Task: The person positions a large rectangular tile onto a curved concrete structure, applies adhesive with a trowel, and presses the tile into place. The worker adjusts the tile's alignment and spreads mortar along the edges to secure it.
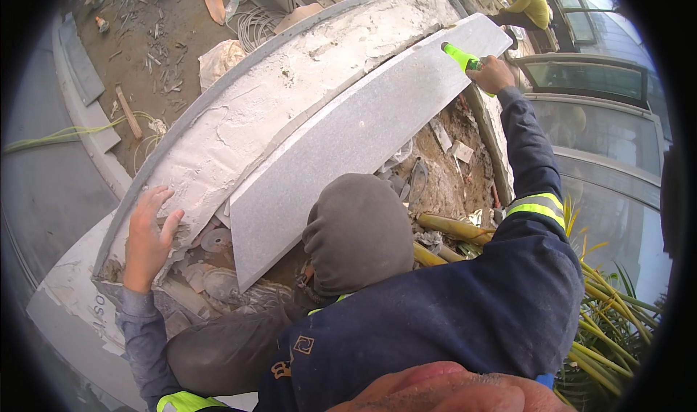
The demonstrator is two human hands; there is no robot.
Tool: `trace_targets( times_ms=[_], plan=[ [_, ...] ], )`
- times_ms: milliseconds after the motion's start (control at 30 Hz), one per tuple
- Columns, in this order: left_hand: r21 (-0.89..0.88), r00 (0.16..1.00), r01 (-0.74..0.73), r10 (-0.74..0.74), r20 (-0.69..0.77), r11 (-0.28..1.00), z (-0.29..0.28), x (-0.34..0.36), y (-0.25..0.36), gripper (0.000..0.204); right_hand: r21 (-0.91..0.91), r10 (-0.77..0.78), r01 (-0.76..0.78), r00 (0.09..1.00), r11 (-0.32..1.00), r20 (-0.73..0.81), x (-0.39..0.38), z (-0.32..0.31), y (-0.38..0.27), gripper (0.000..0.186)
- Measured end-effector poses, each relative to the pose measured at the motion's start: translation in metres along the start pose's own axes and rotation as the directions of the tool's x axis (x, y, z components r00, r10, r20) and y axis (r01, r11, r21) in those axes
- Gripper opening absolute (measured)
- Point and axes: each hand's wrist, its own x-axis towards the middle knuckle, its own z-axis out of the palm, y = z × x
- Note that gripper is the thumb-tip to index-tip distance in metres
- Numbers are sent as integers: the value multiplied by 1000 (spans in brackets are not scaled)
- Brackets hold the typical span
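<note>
My right hand (492, 75) is wrapped round a bright green hand tool (460, 55) with a dark round end; its exact kind is unclear. The tool lies over the far right end of a long grey stone slab (363, 140), apparently near or on its face. The slab slants from lower left to upper right, beside a curved wall top (283, 78) coated in whitish mortar. My left hand (150, 239), empty with thumb and fingers apart, is at the near left end of that wall top. My knee (359, 230) hides part of the slab's near edge.
Rubble and soil (443, 165) fill the space right of the slab, with thick yellow-green stems (457, 228) and leafy plants (602, 317) nearer me. A round disc (215, 241) lies near the slab's left end. A person in yellow (530, 9) is at upper right, beyond a glass panel (588, 78).
</note>
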Motion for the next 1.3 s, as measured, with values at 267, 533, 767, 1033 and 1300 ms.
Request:
trace_targets(
  times_ms=[267, 533, 767, 1033, 1300],
  plan=[
    [4, 1000, -8, 8, 5, 1000, 3, 1, -3, 36, 38, 40, -38, 998, 999, -55, 8, 8, 18, 65],
    [-19, 1000, -6, 6, 5, 1000, 2, 5, 0, 34, 26, -11, 13, 995, 1000, -95, 5, 17, 2, 58],
    [40, 999, 39, -40, 12, 998, -1, -1, 5, 33, 111, -203, 215, 973, 970, -112, -1, 28, -35, 47],
    [32, 999, 39, -40, 32, 999, 5, 0, -1, 34, 121, -408, 414, 910, 902, -68, -67, 28, -88, 45],
    [23, 999, 3, -4, 36, 1000, 3, 8, 3, 33, 106, -317, 329, 941, 938, -118, -39, 32, -71, 59]
  ],
)
